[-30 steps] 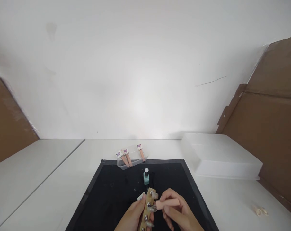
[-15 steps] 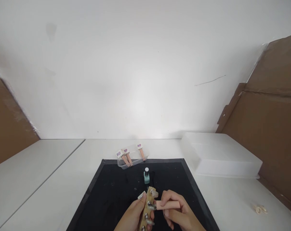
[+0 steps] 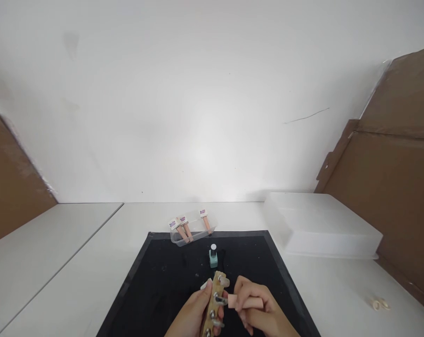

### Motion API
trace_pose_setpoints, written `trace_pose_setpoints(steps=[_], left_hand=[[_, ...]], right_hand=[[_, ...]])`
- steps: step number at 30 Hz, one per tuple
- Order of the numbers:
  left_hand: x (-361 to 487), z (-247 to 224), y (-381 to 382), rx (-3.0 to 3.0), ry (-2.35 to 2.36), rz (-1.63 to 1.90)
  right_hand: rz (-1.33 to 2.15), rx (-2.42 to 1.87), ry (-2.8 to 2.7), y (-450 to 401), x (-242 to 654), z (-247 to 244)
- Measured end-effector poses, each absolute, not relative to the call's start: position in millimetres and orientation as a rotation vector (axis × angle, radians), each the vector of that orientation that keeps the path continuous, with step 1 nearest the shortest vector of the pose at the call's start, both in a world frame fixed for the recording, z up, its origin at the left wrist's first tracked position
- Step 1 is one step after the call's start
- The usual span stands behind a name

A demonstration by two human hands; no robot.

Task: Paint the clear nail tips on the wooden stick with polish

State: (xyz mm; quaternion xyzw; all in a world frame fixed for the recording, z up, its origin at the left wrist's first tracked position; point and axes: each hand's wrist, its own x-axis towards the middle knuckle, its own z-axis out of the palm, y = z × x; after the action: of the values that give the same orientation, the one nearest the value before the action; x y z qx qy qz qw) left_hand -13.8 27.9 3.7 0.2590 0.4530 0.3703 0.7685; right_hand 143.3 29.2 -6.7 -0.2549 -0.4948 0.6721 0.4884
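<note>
My left hand is wrapped round a wooden nail-tip stand, a narrow strip tilted away from me with several metal studs. Clear nail tips stick out from its right side. A white piece, perhaps a polish bottle, shows beside my left thumb, mostly hidden. Pinched in my right hand is a pink nail polish brush cap, lying almost level. Its left end meets the second nail tip, which looks darker; the bristles are too small to make out.
A mint-green polish bottle stands upright on the black mat. Behind it, a clear tray holds three pink-capped bottles. A white translucent bin sits at the right, with small cream rings in front of it.
The stand and my left hand have shifted very slightly. My right fingers have closed further over the pink cap, which sits a touch lower.
</note>
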Motion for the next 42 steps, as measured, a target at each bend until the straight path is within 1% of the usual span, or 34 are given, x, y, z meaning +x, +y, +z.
trace_pose_setpoints(steps=[6, 12, 24, 32, 36, 42], left_hand=[[-15.3, 10.9, 26.7, 0.544, 0.985, 0.815], [-14.8, 14.7, 25.9, 0.54, 1.009, 0.805], [-14.3, 12.8, 27.9, 0.587, 1.016, 0.809], [-14.5, 7.5, 33.7, 0.569, 1.018, 0.763], [-13.9, 12.4, 29.8, 0.543, 1.012, 0.833], [-16.6, 11.5, 30.2, 0.524, 0.991, 0.828]], right_hand=[[1.641, -0.561, -1.058, 26.7, 144.3, 0.9], [1.636, -0.512, -1.189, 27.9, 145.9, -1.2], [1.605, -0.67, -1.35, 25.1, 146.7, 7.5], [1.615, -0.713, -1.314, 24.5, 146.8, 9.5], [1.618, -0.705, -1.302, 24.8, 147.4, 7.6], [1.592, -0.713, -1.293, 25.1, 147.0, 6.5]])
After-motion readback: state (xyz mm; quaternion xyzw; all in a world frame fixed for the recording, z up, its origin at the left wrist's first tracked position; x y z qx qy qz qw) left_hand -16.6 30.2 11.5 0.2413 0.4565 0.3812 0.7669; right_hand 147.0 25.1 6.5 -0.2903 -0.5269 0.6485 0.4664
